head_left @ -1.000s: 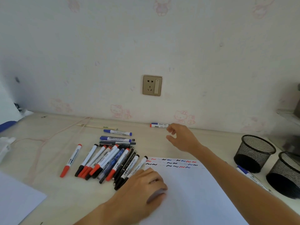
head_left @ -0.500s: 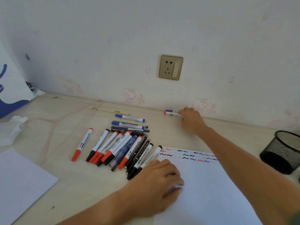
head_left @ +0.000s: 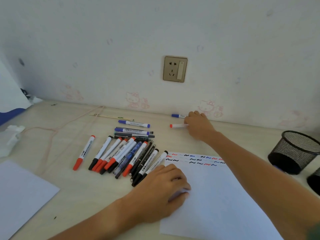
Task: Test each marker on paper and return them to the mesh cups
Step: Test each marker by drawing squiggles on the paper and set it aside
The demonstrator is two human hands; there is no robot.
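Observation:
My right hand [head_left: 199,125] reaches to the back of the desk and holds a red-capped marker [head_left: 178,125] by its right end. A blue-capped marker [head_left: 179,115] lies just behind it against the wall, touching my fingers. My left hand [head_left: 164,186] presses flat on the left edge of the white test paper [head_left: 216,196], which carries rows of red, blue and black squiggles along its top. A pile of several red, blue and black markers [head_left: 124,153] lies left of the paper. A black mesh cup [head_left: 294,151] stands at the right, a second one [head_left: 314,182] at the frame edge.
Another white sheet [head_left: 20,193] lies at the front left. A pinkish cord [head_left: 57,130] loops across the desk's left side, with crumpled white tissue [head_left: 12,137] beside it. A wall socket [head_left: 175,68] sits above the desk. A thin stick [head_left: 110,116] lies near the wall.
My right hand reached the wall, took hold of the red-capped marker and drew it toward me, away from the blue-capped one. The camera tilted down and left.

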